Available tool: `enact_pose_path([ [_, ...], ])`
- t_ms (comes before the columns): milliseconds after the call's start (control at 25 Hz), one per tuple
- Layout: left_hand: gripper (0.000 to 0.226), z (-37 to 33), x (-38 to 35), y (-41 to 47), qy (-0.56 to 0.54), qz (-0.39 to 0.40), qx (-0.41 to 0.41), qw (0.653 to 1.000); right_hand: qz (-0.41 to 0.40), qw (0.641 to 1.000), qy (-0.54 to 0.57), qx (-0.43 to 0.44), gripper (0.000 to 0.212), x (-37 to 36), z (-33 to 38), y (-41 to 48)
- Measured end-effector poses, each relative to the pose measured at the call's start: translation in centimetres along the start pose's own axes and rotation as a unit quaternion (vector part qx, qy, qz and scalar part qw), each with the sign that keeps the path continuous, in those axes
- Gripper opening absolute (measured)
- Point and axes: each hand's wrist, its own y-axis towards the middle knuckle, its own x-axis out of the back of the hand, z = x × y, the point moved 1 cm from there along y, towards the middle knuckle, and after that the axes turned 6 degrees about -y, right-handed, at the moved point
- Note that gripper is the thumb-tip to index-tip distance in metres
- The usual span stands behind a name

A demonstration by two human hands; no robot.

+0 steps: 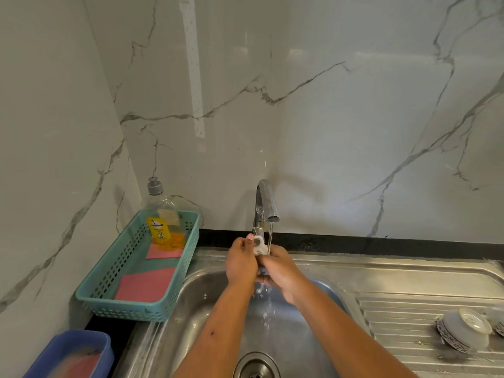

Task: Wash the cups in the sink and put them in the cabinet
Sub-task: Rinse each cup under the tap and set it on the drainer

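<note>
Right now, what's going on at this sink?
A person is rinsing a small white cup under the running tap, above the sink. The left grip and the right grip both hold it. A second cup lies mouth down on the drainboard to the right. At left, a soap bottle stands in a teal basket. No cabinet is in view.

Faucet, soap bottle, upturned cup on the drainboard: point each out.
faucet (268, 200), head view, on the curved spout.
soap bottle (159, 229), head view, on the yellow label.
upturned cup (458, 332), head view, on its white side.
</note>
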Motion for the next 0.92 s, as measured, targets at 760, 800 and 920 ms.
enact_pose_path([
  [760, 0.023, -1.0, -0.1, -1.0, 0.175, -0.028, -0.163, 0.971, -0.141, 0.987, 0.048, 0.058, 0.032, -0.8, -1.4, 0.8],
  [800, 0.025, -1.3, 0.0, -0.8, 0.172, -0.028, -0.147, 0.974, -0.144, 0.985, 0.032, 0.09, 0.03, -0.9, -1.5, 0.7],
  [920, 0.029, -1.9, 0.2, -0.3, 0.195, -0.018, -0.083, 0.977, -0.128, 0.982, 0.009, 0.139, 0.025, -1.0, -2.2, 0.6],
])
